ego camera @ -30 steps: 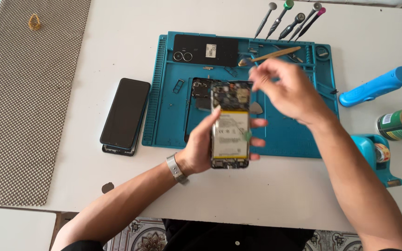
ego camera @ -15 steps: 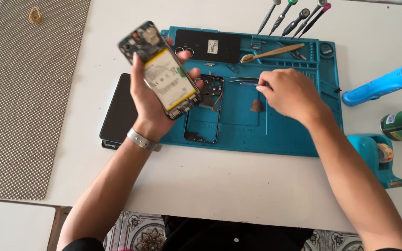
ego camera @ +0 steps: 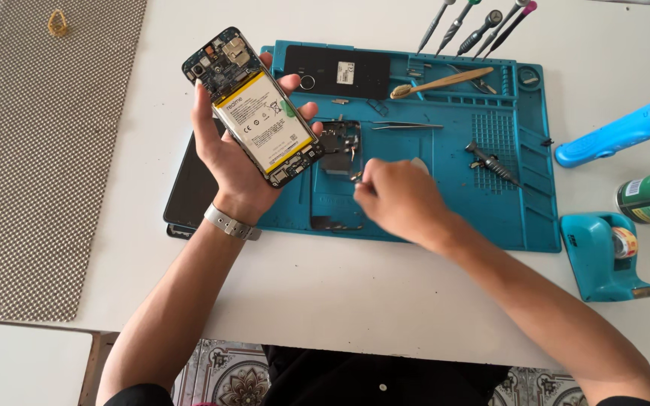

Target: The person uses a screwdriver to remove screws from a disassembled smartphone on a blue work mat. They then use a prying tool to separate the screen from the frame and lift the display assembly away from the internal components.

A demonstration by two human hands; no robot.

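— Where's the mat [ego camera: 524, 218]?
— Centre of the surface [ego camera: 385, 301], tweezers [ego camera: 408, 126] and toothbrush [ego camera: 441, 82] on it.
— And the opened phone [ego camera: 253, 105]?
— Upper left of centre, in the left hand [ego camera: 238, 162]. Tape dispenser [ego camera: 603, 256] lies at right, woven cloth [ego camera: 39, 165] far left.

Left hand [ego camera: 236, 162] grips the opened phone [ego camera: 253, 107]: glossy pale battery label, bare circuit board with dull metal shields up top. A brushed metal watch band [ego camera: 232, 222] glints at the wrist. Right hand [ego camera: 396, 199] sits on the matt teal repair mat [ego camera: 524, 195], rubbery-looking with moulded ridges. Thin steel tweezers [ego camera: 408, 125] shine there, beside a wood-coloured brush [ego camera: 441, 82]. The desk [ego camera: 355, 293] is smooth matt white; the grey mat [ego camera: 43, 150] looks coarse and woven.
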